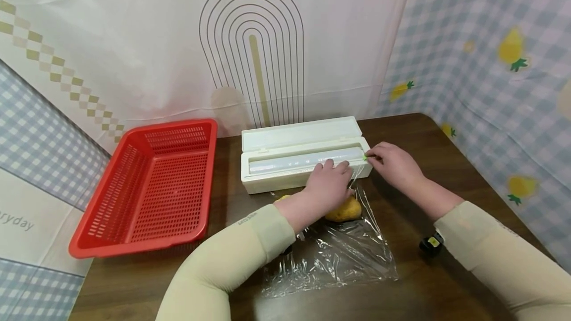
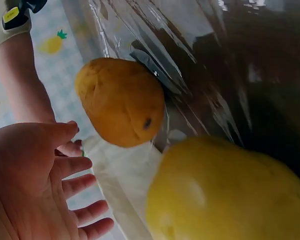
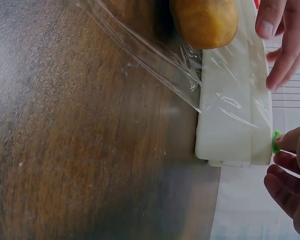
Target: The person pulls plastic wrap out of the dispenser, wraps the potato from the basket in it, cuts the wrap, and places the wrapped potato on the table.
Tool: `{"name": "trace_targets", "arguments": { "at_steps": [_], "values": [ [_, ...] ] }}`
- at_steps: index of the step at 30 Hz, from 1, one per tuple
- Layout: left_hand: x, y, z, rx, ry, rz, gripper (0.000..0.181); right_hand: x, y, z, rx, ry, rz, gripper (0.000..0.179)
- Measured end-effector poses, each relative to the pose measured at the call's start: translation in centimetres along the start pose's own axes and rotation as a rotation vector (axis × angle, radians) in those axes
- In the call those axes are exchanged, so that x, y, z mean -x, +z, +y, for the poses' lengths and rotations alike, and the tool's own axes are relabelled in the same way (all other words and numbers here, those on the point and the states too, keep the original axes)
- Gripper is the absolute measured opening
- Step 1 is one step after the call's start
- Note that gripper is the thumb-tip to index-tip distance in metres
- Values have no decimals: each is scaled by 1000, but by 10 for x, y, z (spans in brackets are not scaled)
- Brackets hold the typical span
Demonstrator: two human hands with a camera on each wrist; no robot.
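A white cling film box (image 1: 285,181) stands with its lid raised and a roll of film (image 1: 308,160) inside. Clear film (image 1: 339,256) runs from its front down over the table. My left hand (image 1: 327,185) rests with its fingers extended on the box's front edge, over the film. At the right end of the box, my right hand (image 1: 397,165) pinches a small green slide cutter (image 3: 275,142) between thumb and finger. An orange-brown, rounded piece of produce (image 2: 120,102) and a larger yellow one (image 2: 225,195) lie beneath my left hand, mostly hidden by that arm in the head view.
To the left sits a red plastic basket (image 1: 211,177) with slatted walls. Black wrist cameras show under the sleeves, one (image 1: 431,244) at the right. Patterned cloth (image 1: 169,38) hangs behind and beside the brown wooden table (image 1: 415,291).
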State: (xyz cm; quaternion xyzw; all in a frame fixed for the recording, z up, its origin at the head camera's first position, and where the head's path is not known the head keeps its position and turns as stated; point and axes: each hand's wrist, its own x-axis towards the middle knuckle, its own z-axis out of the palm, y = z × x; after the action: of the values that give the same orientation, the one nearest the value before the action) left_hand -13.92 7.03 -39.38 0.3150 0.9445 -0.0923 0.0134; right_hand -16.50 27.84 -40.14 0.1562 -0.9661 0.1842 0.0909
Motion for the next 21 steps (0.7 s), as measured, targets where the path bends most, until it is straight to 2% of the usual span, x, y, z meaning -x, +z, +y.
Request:
{"name": "trace_targets", "arguments": {
  "at_steps": [6, 16, 21],
  "values": [
    [-9, 3, 9, -27, 16, -9, 59, -1, 0, -2, 9, 10, -24, 18],
    [-9, 0, 14, -104, 56, 7, 58, -1, -1, -4, 21, 11, -42, 19],
    [-11, -3, 12, -67, 69, 33, 51, -2, 0, -3, 16, 5, -38, 19]
  ]
}}
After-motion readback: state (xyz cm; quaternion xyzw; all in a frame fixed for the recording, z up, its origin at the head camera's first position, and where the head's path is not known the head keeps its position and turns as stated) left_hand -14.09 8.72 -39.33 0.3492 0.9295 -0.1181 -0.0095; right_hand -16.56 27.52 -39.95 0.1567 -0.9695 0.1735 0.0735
